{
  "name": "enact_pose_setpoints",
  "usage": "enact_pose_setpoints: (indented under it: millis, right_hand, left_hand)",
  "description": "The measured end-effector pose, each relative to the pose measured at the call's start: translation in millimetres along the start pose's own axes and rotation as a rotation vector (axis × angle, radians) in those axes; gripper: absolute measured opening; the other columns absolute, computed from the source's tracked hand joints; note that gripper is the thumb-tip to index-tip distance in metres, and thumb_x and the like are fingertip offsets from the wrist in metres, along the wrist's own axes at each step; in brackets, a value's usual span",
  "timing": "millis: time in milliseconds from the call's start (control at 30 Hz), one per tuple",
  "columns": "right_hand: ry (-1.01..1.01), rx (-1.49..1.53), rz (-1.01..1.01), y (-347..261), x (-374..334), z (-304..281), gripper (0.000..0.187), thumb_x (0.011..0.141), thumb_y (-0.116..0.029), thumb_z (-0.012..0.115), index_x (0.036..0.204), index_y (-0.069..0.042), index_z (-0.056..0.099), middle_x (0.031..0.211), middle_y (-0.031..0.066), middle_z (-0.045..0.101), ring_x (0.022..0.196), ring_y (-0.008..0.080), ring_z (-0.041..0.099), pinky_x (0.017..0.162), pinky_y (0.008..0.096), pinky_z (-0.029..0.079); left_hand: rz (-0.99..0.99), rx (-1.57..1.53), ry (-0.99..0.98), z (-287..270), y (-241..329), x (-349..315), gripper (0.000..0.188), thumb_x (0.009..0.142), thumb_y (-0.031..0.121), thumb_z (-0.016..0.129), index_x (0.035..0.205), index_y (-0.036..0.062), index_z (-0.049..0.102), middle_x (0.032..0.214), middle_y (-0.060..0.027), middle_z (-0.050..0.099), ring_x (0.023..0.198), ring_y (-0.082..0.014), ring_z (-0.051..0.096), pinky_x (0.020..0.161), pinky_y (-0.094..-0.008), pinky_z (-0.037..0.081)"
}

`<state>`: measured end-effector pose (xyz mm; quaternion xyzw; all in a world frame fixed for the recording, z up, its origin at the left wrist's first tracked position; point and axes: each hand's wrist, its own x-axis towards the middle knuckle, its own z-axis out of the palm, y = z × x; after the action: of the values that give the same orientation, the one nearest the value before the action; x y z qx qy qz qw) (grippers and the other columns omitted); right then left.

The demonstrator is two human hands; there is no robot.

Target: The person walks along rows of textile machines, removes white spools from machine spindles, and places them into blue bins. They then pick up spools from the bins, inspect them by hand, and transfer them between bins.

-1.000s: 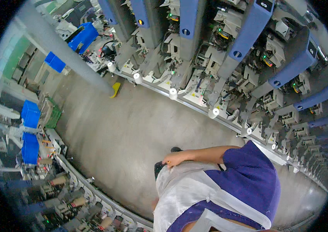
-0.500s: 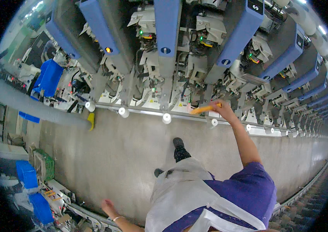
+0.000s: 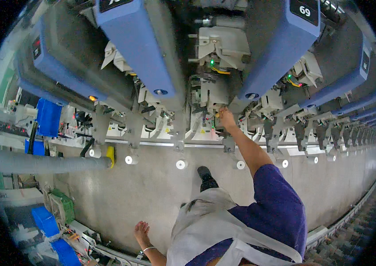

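Observation:
My right hand (image 3: 226,118) reaches forward into a spindle unit (image 3: 214,91) of a long textile winding machine. Its fingers are closed around an orange-yellow elongated tube, of which only a small bit (image 3: 217,115) shows beside the fingers; the rest is hidden by the hand and the unit. Above the hand, a green lamp (image 3: 212,62) glows on a pale housing. My left hand (image 3: 142,232) hangs low at my left side with a band at the wrist, fingers loosely apart and nothing in them.
Blue-fronted machine panels (image 3: 270,53) stand in a row. White spools (image 3: 180,164) stick out along the lower rail. A grey hose (image 3: 50,163) with a yellow nozzle (image 3: 110,157) hangs at left. Blue bins (image 3: 48,117) and a green crate (image 3: 66,205) are on the left; another machine rail runs behind me.
My right hand has moved forward and left, from in front of the rail into the unit, with the orange-yellow tube. The view has shifted closer to the machine. My left hand has risen slightly.

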<state>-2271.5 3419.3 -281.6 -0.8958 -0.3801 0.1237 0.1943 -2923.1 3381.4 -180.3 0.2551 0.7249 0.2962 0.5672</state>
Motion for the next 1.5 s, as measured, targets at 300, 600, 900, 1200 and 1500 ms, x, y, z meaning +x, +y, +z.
enact_pose_setpoints:
  millis: [300,600,900,1200,1500]
  right_hand:
    - [-0.219,0.875,0.237,50.9,-131.5,-35.2,0.025,0.086,-0.021,0.054,0.105,-0.006,0.047,0.087,0.0108,0.061,0.08,0.0193,0.061,0.068,0.0311,0.05]
    - [-0.051,1.752,0.625,117.6,-175.6,-97.6,0.018,0.088,-0.019,0.052,0.104,-0.01,0.053,0.083,0.0023,0.057,0.08,0.0139,0.056,0.061,0.0247,0.045]
    - [-0.117,1.429,0.712,151.0,-189.2,-81.1,0.025,0.088,-0.026,0.052,0.104,-0.007,0.058,0.087,0.0022,0.055,0.084,0.0129,0.054,0.063,0.0217,0.045]
    - [0.387,0.85,0.483,197.8,-144.5,-99.5,0.026,0.085,-0.026,0.055,0.098,-0.005,0.062,0.077,0.0043,0.061,0.069,0.0124,0.056,0.061,0.026,0.045]
    - [0.561,0.444,0.554,258.3,-61.4,-52.1,0.022,0.08,-0.019,0.056,0.091,-0.001,0.064,0.079,0.0111,0.063,0.072,0.0137,0.057,0.062,0.0298,0.045]
  left_hand:
    - [0.098,0.139,-0.382,5.9,-85.1,97.2,0.015,0.084,0.015,0.053,0.096,0.0053,0.056,0.079,-0.006,0.062,0.072,-0.018,0.061,0.062,-0.0308,0.052]
    - [0.144,0.377,-0.525,56.7,-55.8,98.2,0.014,0.085,0.012,0.051,0.095,0.0043,0.056,0.078,-0.0071,0.061,0.071,-0.0191,0.061,0.061,-0.0318,0.052]
    - [0.155,0.299,-0.577,48.0,-76.6,119.0,0.016,0.084,0.012,0.049,0.097,0.0042,0.054,0.079,-0.0072,0.06,0.07,-0.0192,0.06,0.062,-0.0327,0.051]
    - [0.347,0.96,-0.61,7.3,-118.3,104.7,0.026,0.083,0.016,0.051,0.106,0.0039,0.056,0.082,-0.0105,0.063,0.075,-0.0241,0.062,0.064,-0.0379,0.051]
    - [-0.282,0.308,-0.229,30.7,-98.5,86.2,0.022,0.085,0.014,0.048,0.099,-0.0006,0.055,0.085,-0.0146,0.062,0.076,-0.0252,0.062,0.062,-0.035,0.053]
